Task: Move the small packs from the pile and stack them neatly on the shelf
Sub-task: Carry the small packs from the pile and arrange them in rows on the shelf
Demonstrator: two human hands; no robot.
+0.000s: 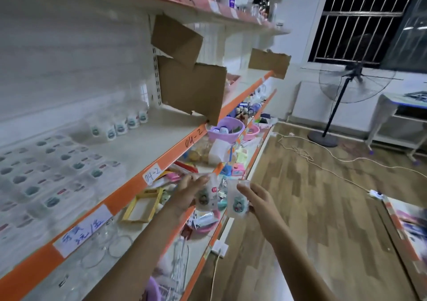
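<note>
My left hand (188, 192) holds a small clear pack (208, 195) with a round printed picture, in front of the orange shelf edge. My right hand (256, 199) grips a second small pack (238, 202) of the same kind beside it. Both packs hang in the air below the level of the white shelf (147, 139). On that shelf, several packs lie flat in rows (46, 173) at the left, and a short row stands upright (120, 126) further back.
Torn cardboard dividers (191, 88) stand on the shelf to the right of the packs. Lower shelves hold a purple basin (227, 127), pink basins, a yellow frame (143, 205) and mixed goods. On the wood floor are cables and a standing fan (346, 86).
</note>
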